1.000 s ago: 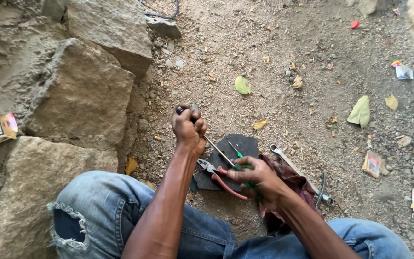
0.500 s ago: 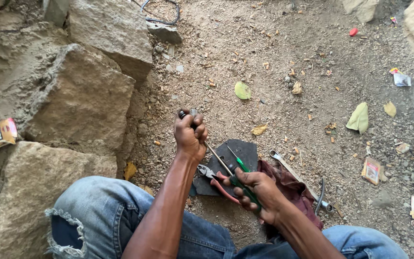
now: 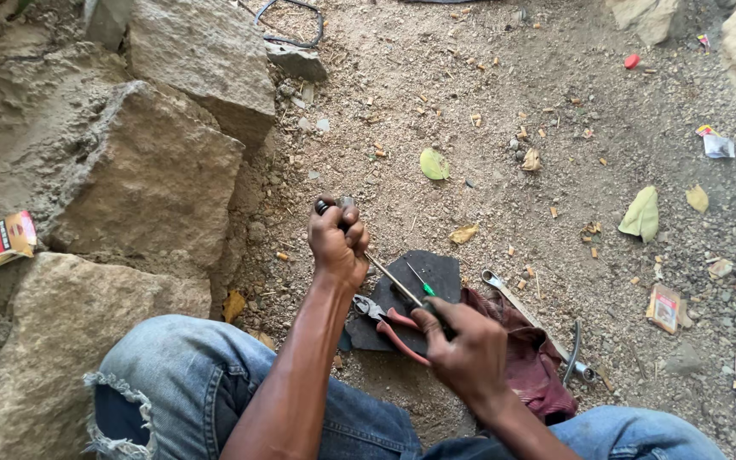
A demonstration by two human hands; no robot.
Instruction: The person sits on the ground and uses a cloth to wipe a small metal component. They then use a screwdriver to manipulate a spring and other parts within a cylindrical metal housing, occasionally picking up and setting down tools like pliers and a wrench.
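Dirt ground with stones. Over the dark slab (image 3: 423,277), the left hand (image 3: 338,243) fists a black grip and the right hand (image 3: 463,349) clamps the rod's (image 3: 392,277) other end. Red pliers (image 3: 393,324) lie unused on the slab; work looks midway.

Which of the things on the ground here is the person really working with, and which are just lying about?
In use:
- left hand gripping a dark handle
- right hand on the thin metal rod
- red-handled pliers
- dark slab

Lying about:
- spanner
- maroon cloth
- leaves
- torn packets
- rocks
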